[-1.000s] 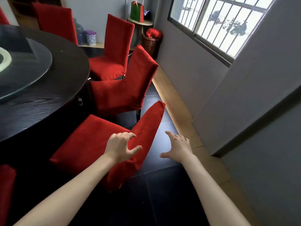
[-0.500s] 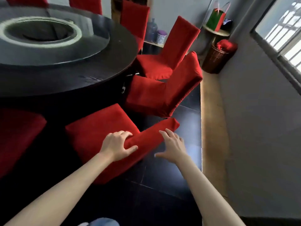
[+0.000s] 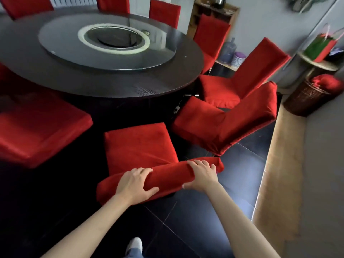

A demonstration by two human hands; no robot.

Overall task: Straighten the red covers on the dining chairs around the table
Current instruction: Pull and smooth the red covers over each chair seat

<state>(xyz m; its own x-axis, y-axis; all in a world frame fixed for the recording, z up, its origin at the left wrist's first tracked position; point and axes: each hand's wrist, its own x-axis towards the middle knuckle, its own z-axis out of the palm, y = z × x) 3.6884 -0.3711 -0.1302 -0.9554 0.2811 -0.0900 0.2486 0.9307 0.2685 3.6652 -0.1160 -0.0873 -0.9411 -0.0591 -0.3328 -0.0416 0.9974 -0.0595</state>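
— Red fabric under both palms now: my right hand (image 3: 202, 175), which hung open in the air beside the chair a second ago, has come down onto the top of the chair back (image 3: 160, 178) and curls over it, fingers on the far side, thumb toward me

— And the left?

— My left hand (image 3: 136, 185) keeps its grip on the same top edge, nearer the left end, fingers wrapped over and thumb spread on the near face. So both grips hold the red cover (image 3: 137, 146) where it is stretched over the back

— Where does that chair stand?

— Right in front of me, its seat pointing at the round dark surface (image 3: 104, 81), between another covered chair on my left (image 3: 37, 131) and a tilted-looking one on my right (image 3: 229, 123)

— What does that change for the job?

— I judge I can now tug the cloth evenly from both ends; creases run from the seat toward the back, so this cover is not yet smooth, and the other chairs still wait
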